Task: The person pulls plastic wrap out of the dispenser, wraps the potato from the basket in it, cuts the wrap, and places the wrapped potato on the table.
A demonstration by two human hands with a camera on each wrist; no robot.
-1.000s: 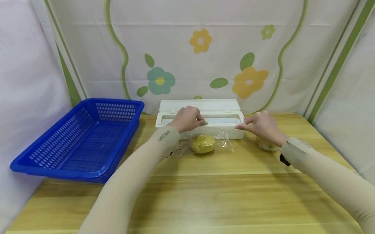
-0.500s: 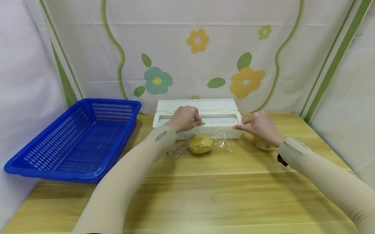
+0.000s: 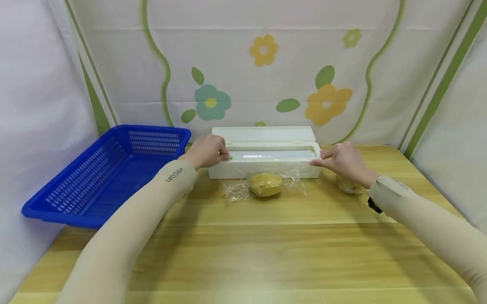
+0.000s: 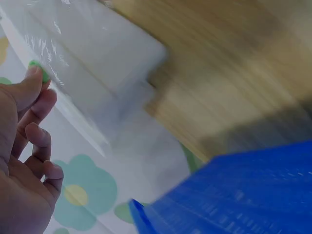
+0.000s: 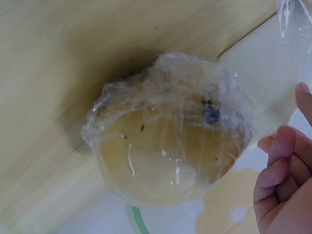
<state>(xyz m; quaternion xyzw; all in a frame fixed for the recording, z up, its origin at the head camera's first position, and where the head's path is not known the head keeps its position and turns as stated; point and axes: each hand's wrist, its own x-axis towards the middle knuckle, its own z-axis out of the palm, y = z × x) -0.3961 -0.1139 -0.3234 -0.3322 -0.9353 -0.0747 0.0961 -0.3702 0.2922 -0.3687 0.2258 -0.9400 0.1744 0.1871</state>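
Observation:
A white cling film dispenser (image 3: 234, 169) stands at the back of the table, its lid raised behind it. At its left end my left hand (image 3: 206, 151) pinches a small green slider (image 4: 39, 71) on the front edge. My right hand (image 3: 344, 163) grips the dispenser's right front corner, thumb on the front face and fingers by the rim. Clear film hangs down the front onto a yellow potato (image 3: 266, 184), whose film ends spread out on both sides. Beside my right wrist sits another potato (image 5: 161, 151), wrapped in crinkled film and partly hidden in the head view.
A blue perforated basket (image 3: 67, 219) stands on the left of the wooden table (image 3: 254, 258), close to my left forearm. A flower-printed curtain (image 3: 233, 45) hangs right behind the dispenser. White cloth walls close off both sides.
My left hand has slid leftward with the green slider, from the dispenser's middle to its left end. The right hand keeps its grip on the right corner. The head view has shifted slightly.

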